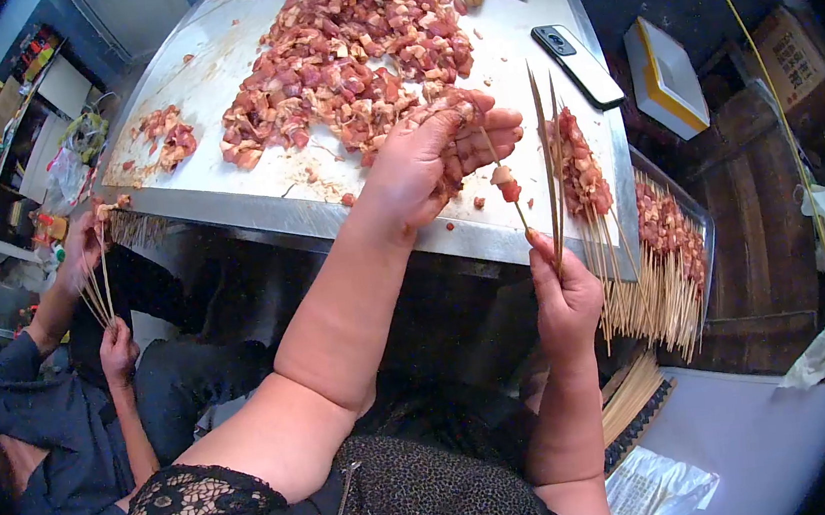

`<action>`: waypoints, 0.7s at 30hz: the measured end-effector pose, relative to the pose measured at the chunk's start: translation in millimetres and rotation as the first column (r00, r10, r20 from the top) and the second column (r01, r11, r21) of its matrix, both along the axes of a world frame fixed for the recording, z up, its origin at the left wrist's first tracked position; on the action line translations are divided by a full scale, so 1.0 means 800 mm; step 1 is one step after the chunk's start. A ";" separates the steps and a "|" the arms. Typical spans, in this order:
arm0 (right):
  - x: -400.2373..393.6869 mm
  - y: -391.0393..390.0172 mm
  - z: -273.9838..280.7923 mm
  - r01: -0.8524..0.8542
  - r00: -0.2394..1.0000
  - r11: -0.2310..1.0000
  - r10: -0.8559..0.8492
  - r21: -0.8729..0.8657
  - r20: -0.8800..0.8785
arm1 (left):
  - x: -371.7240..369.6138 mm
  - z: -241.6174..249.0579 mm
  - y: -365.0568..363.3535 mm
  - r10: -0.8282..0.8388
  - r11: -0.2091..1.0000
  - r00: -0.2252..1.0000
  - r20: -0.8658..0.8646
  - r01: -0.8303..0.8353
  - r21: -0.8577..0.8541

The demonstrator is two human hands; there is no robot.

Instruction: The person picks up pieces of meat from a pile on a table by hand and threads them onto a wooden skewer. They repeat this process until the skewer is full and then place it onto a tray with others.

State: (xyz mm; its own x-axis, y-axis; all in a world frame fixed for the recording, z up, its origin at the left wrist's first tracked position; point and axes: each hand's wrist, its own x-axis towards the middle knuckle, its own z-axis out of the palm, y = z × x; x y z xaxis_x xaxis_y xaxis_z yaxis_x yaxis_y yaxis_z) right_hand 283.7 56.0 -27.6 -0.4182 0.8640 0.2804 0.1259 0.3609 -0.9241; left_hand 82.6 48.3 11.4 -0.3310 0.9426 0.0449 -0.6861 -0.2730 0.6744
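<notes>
My left hand [446, 148] is over the table's near edge, palm turned up and fingers stretched out, smeared with meat juice. A bamboo skewer [519, 210] rises from my right hand to the left palm, with a couple of meat pieces [504, 184] threaded on it. My right hand [566, 287] is closed around that skewer and a few bare bamboo skewers [551, 172] that point upward. Just past my left hand lies a big heap of cut raw meat [342, 64]. Finished meat skewers [581, 164] rest to the right of my right hand.
The metal table [256, 205] also bears a phone [578, 67] and a smaller meat pile [169, 137]. More loaded skewers [669, 230] fill a tray at right, above a bundle of bare skewers [630, 395]. At left, a co-worker's hands [119, 351] hold skewers.
</notes>
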 end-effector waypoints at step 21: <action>0.012 0.003 -0.010 0.077 0.978 0.971 -0.119 -0.227 -0.174 | -0.067 -0.009 -0.025 -0.096 0.617 -0.192 -0.977 -0.781 0.093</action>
State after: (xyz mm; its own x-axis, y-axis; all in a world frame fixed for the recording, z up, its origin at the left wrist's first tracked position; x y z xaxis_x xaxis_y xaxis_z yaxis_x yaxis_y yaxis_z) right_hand 293.2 58.3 -35.8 -0.2872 0.9468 0.1450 -0.0300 0.1424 -0.9894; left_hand 28.8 28.3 3.9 -0.6460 0.6489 0.4020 0.7457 0.4241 0.5138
